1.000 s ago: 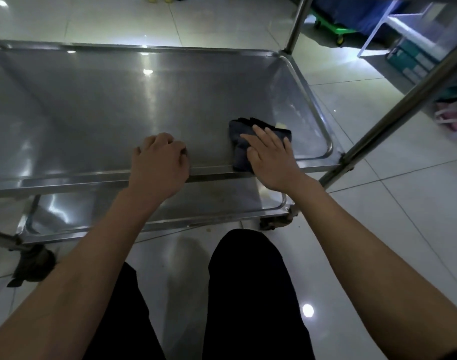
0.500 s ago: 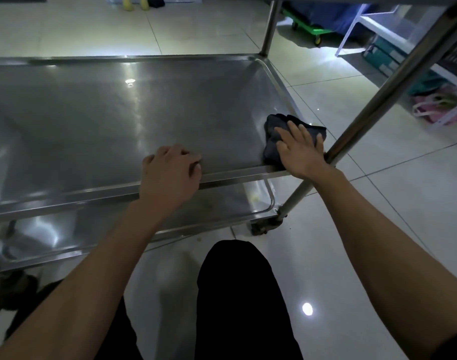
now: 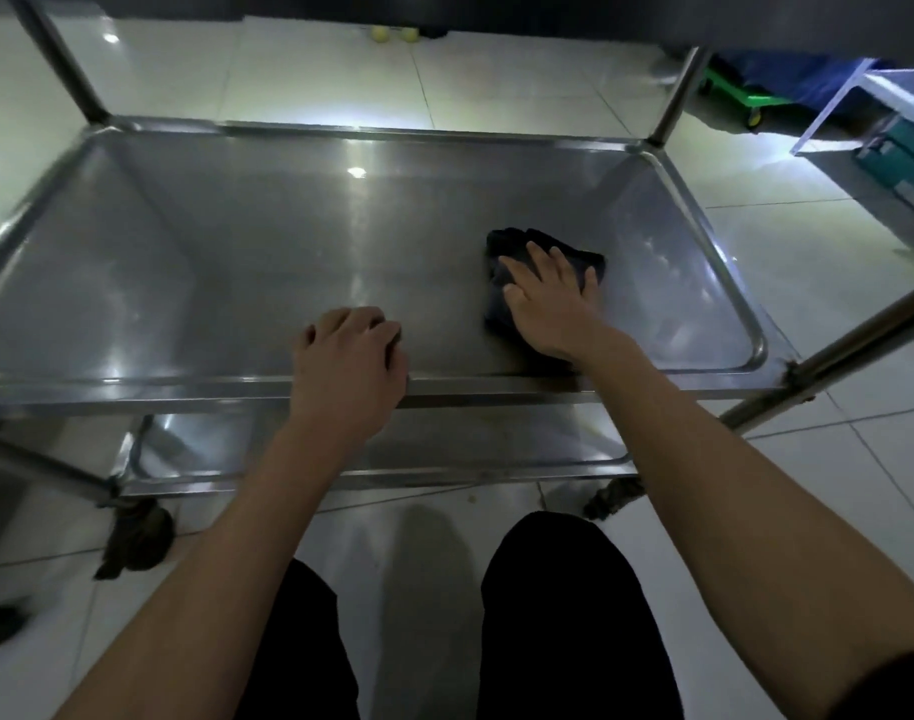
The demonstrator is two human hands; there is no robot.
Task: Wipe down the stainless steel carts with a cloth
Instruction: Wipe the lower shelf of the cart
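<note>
A stainless steel cart fills the view, its middle shelf a shallow tray with a raised rim. On the right part of that shelf lies a dark cloth. My right hand presses flat on the cloth with its fingers spread and straight. At the shelf's near rim, left of the cloth, my left hand curls its fingers over the rim and grips it.
A lower shelf shows under the near rim, with dark casters at the corners. Upright steel posts rise at the cart's corners. A green dolly and a white rack with boxes stand on the tiled floor at the back right. My legs are below.
My right hand has slid the cloth from the near right corner toward the left and farther onto the shelf. My left hand has kept its grip on the near rim.
</note>
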